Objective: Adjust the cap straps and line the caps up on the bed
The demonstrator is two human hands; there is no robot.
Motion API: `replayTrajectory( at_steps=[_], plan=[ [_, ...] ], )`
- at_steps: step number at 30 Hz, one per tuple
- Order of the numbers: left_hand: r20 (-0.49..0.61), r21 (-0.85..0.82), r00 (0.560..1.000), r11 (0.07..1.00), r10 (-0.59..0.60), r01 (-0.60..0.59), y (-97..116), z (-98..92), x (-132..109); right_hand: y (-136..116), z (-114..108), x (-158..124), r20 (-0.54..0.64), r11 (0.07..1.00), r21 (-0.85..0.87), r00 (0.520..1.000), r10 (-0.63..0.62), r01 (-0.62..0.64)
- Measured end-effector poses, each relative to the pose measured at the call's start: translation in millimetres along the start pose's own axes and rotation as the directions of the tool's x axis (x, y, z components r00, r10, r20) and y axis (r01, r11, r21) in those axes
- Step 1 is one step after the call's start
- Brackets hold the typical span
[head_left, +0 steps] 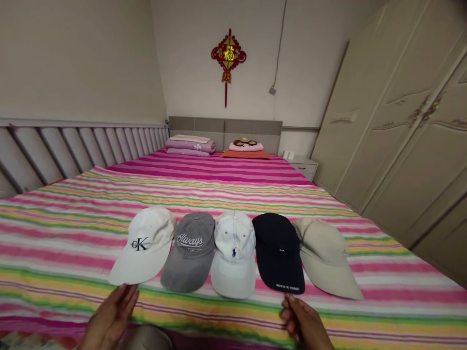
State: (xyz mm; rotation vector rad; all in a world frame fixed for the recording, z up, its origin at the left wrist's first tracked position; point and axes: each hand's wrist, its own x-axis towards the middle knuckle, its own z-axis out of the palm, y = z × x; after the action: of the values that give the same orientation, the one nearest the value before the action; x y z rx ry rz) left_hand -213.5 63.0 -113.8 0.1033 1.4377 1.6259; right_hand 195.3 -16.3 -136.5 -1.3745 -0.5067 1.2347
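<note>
Several caps lie side by side in a row, brims toward me. On the left is a white cap (149,245) with "CK" lettering, then a grey cap (191,253) reading "Always". A pale cap (234,255) with a small dark emblem sits in the middle. To its right come a black cap (279,253) and a beige cap (326,255). My left hand (111,316) is open, fingers stretched out, just below the white cap's brim. Close to the black cap's brim edge, my right hand (304,321) has its fingers curled in; whether it touches the brim I cannot tell.
The caps rest on a striped bedspread (226,194). Folded purple bedding (191,146) and a pillow (246,144) are by the headboard (251,131). A rail (80,148) runs along the left side. A wardrobe (397,112) and nightstand (306,166) stand at right.
</note>
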Motion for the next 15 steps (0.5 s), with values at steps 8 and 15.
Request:
replayTrajectory(
  at_steps=[8,15],
  plan=[
    [0.193,0.121,0.968,0.983,-0.162,0.141,-18.0,21.6,-31.0,-41.8,-47.8,16.1,-0.275,0.889,0.456,0.956,0.100,0.038],
    [0.223,0.146,0.959,0.979,-0.175,0.145,-34.8,33.8,-40.0,-55.7,-65.4,38.1,-0.208,0.865,0.502,0.972,0.113,0.006]
  ],
)
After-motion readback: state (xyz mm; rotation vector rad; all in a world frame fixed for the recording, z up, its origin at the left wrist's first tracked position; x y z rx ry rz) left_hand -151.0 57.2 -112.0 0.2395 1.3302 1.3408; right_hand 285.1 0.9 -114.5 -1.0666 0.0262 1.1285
